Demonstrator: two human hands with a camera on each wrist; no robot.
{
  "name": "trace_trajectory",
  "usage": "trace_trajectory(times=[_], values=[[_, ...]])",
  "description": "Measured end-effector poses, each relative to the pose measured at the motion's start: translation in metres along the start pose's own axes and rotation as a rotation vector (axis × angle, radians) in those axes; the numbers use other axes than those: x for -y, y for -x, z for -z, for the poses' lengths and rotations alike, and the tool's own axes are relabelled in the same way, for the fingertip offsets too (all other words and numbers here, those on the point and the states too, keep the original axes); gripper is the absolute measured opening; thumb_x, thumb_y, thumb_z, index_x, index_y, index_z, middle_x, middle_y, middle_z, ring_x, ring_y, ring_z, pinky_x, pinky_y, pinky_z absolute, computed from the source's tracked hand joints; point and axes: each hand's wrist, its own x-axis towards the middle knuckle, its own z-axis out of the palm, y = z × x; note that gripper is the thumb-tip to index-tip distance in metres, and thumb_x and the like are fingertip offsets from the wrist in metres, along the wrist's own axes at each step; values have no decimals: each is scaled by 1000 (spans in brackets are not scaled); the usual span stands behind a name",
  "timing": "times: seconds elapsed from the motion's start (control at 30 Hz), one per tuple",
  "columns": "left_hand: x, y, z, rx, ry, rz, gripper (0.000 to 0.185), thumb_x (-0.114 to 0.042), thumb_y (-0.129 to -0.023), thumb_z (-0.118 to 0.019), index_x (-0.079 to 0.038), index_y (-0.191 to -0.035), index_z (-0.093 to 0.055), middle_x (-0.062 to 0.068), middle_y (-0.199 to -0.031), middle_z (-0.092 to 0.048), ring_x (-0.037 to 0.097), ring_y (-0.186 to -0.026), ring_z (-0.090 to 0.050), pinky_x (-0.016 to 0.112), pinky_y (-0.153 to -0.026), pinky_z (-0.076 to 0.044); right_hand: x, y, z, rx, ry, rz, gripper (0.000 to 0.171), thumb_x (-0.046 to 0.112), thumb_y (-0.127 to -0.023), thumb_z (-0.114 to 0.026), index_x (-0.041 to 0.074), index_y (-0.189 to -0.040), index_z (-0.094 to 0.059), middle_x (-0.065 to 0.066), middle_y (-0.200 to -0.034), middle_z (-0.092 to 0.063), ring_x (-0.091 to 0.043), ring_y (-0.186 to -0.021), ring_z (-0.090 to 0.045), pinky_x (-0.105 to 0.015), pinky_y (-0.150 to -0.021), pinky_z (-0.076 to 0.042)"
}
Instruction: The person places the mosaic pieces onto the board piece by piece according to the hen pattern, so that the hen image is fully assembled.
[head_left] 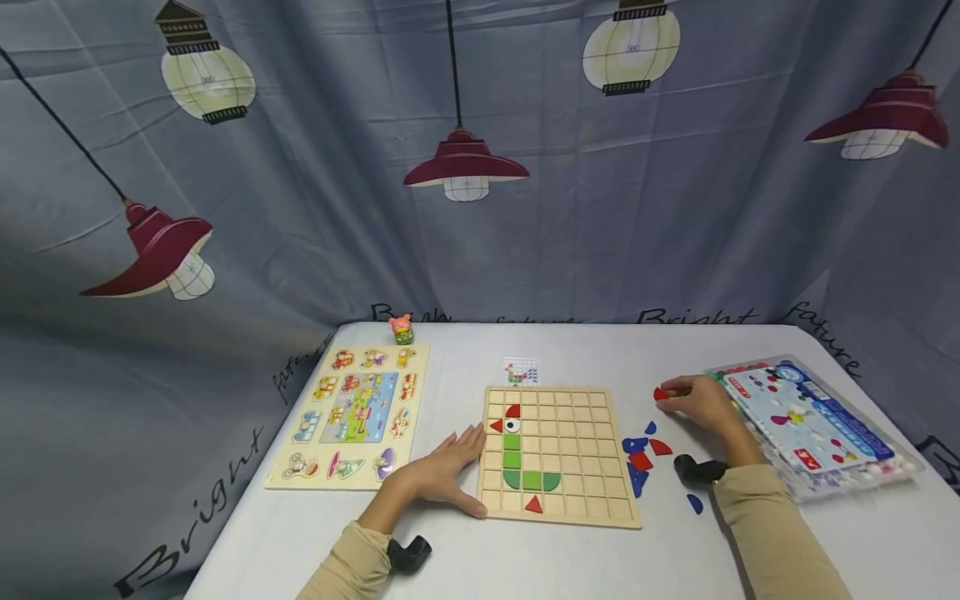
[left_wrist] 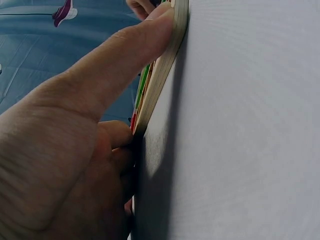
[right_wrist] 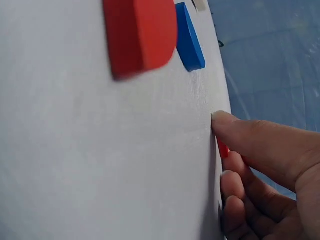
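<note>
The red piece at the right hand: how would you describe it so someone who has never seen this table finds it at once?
Start at the wooden grid board in the middle of the white table. To its right lies a loose cluster of blue and red pieces. Beyond that cluster, toward the back, the right hand pinches one small red piece at its fingertips; it is the only piece in a hand.
</note>
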Motion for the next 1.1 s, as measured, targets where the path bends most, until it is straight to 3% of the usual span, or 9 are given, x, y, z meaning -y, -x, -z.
trace_trajectory(times=[0.67, 1.1], values=[[-1, -2, 0, -9, -21, -4, 121, -57, -69, -80, -5, -156, -13, 6, -166, -3, 19, -154, -1, 42, -127, -3, 1, 0, 4, 44, -18, -55, 47, 19, -81, -77, -5, -119, -65, -21, -104, -66, -28, -88, -54, -26, -68, -45], [-2, 2, 1, -5, -11, -1, 120, -56, -70, -80, -4, -156, -13, 8, -165, -4, 21, -154, -2, 43, -126, -4, 15, 11, -6, 139, -46, 109, 49, 23, -79, -79, -4, -118, -66, -16, -101, -69, -21, -83, -57, -24, -66, -48]])
